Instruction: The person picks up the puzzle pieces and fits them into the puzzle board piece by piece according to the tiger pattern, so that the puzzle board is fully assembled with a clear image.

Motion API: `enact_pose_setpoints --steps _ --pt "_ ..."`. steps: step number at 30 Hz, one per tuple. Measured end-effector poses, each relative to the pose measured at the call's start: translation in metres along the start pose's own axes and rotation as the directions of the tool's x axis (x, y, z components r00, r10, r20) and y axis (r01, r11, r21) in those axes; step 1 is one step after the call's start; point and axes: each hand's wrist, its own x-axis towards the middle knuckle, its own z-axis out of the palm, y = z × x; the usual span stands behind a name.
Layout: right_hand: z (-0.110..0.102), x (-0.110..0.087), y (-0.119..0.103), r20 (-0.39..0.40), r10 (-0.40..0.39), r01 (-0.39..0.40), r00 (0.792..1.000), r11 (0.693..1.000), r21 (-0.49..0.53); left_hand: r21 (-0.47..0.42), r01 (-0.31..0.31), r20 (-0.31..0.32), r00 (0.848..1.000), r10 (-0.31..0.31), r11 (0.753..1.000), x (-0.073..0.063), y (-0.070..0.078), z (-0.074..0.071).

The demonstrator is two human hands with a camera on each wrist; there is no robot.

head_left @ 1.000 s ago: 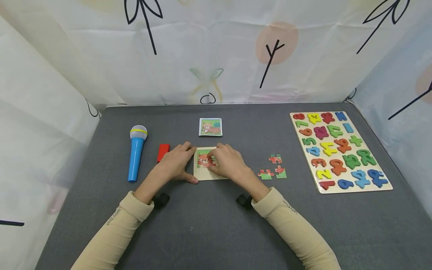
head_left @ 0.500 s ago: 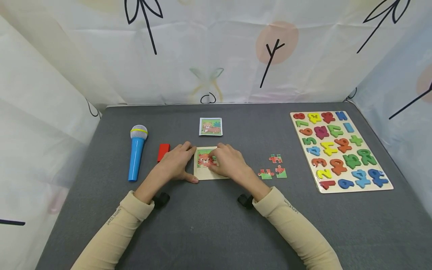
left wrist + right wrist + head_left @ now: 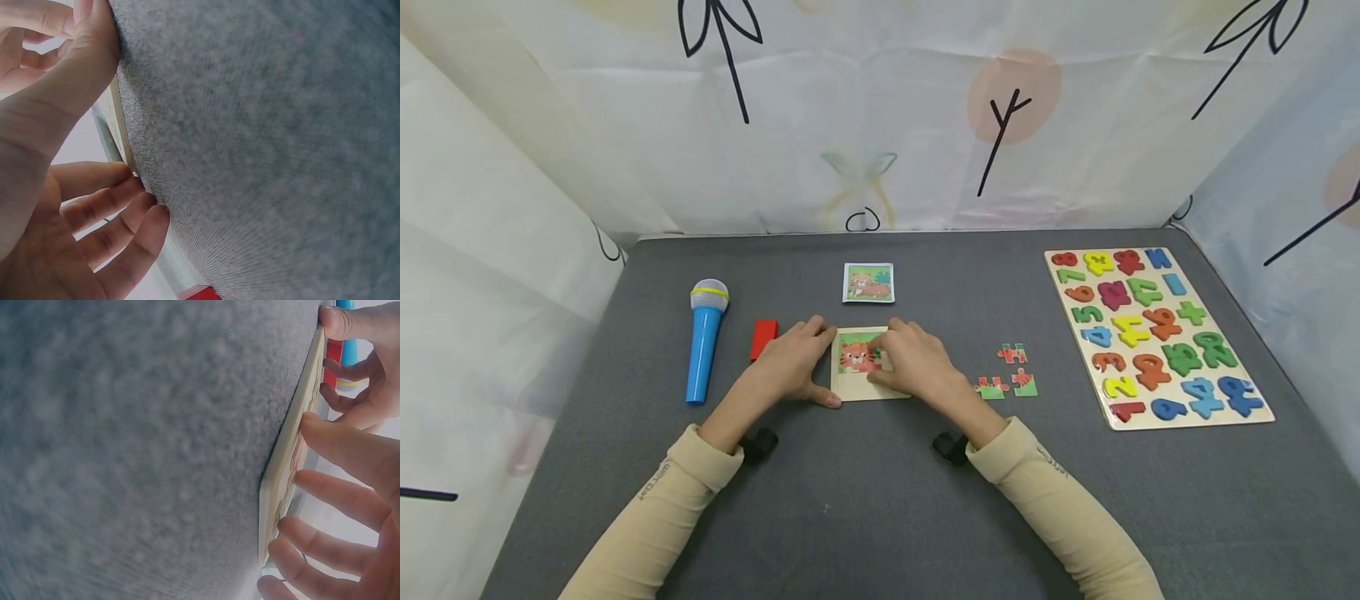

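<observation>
Grey cloth [image 3: 850,517] covers the table, and nearest us two cream sleeves [image 3: 662,504] come in, pushed clear of the wrists. On to the hands! Left hand [image 3: 795,357] rests along the puzzle board [image 3: 867,388], thumb by the near corner, fingers extended and not clenched, apparently bracing it against sliding. Right hand [image 3: 913,358] touches the board's picture side, fingers loosely bent, no grip to speak of, looks like light pressure on the pieces. And the board lies flat, dead centre, where both hands meet comfortably. Three loose pieces [image 3: 992,392] wait by the right forearm, handy for that side. Red block [image 3: 763,335] and blue microphone [image 3: 702,346] sit left, the number board [image 3: 1120,426] far right, seemingly out of the way. Beyond, a picture card [image 3: 869,284] faces the person, perhaps for reference; then the printed backdrop [image 3: 925,108].
</observation>
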Motion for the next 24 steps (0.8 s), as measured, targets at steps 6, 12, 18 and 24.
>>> enact_pose_setpoints --steps 6,12,18,24 --pt "-0.001 -0.002 0.001 0.006 -0.003 0.003 1.000 1.000 0.006 -0.016 0.011 -0.007 1.000 -0.011 1.000 0.001 0.000 0.002" --pt "-0.009 -0.006 0.010 -0.025 0.004 -0.004 1.000 1.000 0.013 -0.020 0.023 -0.008 1.000 -0.024 1.000 0.002 0.000 0.003" --pt "-0.021 -0.015 0.027 -0.037 0.027 -0.026 0.999 0.999 0.022 -0.014 0.038 0.015 0.999 -0.038 0.999 0.003 0.000 0.002" --pt "-0.036 -0.027 0.053 -0.031 0.066 -0.066 0.997 0.998 0.014 -0.016 0.046 0.016 0.999 -0.045 0.999 0.003 0.000 0.001"
